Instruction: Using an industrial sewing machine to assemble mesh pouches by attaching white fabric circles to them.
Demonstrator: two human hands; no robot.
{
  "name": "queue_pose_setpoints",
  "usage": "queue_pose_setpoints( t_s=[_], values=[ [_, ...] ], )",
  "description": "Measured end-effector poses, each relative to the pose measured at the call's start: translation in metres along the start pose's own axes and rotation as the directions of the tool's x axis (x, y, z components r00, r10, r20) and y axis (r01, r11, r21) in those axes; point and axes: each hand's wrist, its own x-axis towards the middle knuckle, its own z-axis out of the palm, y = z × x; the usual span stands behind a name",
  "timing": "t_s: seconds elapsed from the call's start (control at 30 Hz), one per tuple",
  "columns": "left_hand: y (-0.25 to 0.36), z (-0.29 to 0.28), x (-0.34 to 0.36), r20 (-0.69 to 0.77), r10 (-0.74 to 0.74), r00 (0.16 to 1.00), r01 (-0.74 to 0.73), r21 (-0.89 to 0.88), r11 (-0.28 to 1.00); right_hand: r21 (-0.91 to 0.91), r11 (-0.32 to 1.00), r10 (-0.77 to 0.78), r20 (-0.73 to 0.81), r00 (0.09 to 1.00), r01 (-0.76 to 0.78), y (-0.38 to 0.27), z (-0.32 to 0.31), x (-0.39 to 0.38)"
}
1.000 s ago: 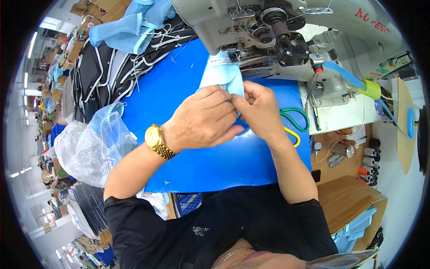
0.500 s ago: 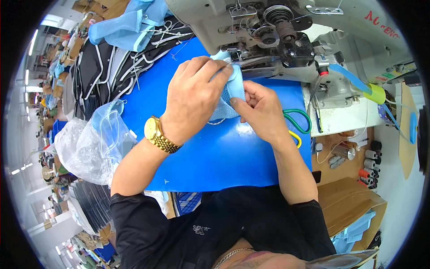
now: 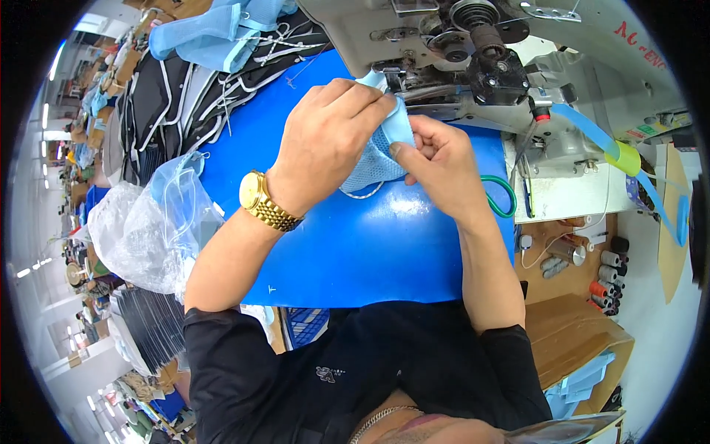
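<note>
Both my hands hold a light blue mesh fabric piece [image 3: 373, 164] at the needle area of a sewing machine [image 3: 444, 52]. My left hand [image 3: 333, 133], with a gold watch [image 3: 255, 194] on its wrist, has its fingertips closed on the upper edge of the cloth, close under the presser area. Pinched between the thumb and fingers of my right hand [image 3: 442, 161] is the right edge of the same piece. A white cord [image 3: 364, 195] hangs along its lower edge. My left fingers hide part of the fabric beside the needle.
Black pieces with white piping [image 3: 174, 103] and more blue mesh pieces [image 3: 203, 37] lie at the far left. A clear plastic bag [image 3: 144, 237] bulges at the left edge of the blue table [image 3: 355, 259]. Green-handled scissors [image 3: 501, 196] lie right of my right hand. Blue tape [image 3: 584, 129] runs to the machine.
The view has shifted slightly, so the machine sits higher and to the right. My right fingers have shifted a little on the fabric edge, and the yellow scissor handle is now hidden.
</note>
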Motion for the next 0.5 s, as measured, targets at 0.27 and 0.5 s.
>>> queue_pose_setpoints(
  t_s=[0.27,0.5],
  values=[
    [0.004,0.0043,-0.0004,-0.031,-0.047,0.998,0.048,0.017,0.999,-0.043,0.999,0.03,0.0,1.0,-0.03,-0.0052,0.0002,0.0014],
    [0.005,0.0073,0.0016,-0.048,-0.034,0.998,0.035,0.035,0.999,-0.043,0.999,-0.025,-0.061,0.998,0.023,-0.0056,0.0005,0.0087]
  ],
)
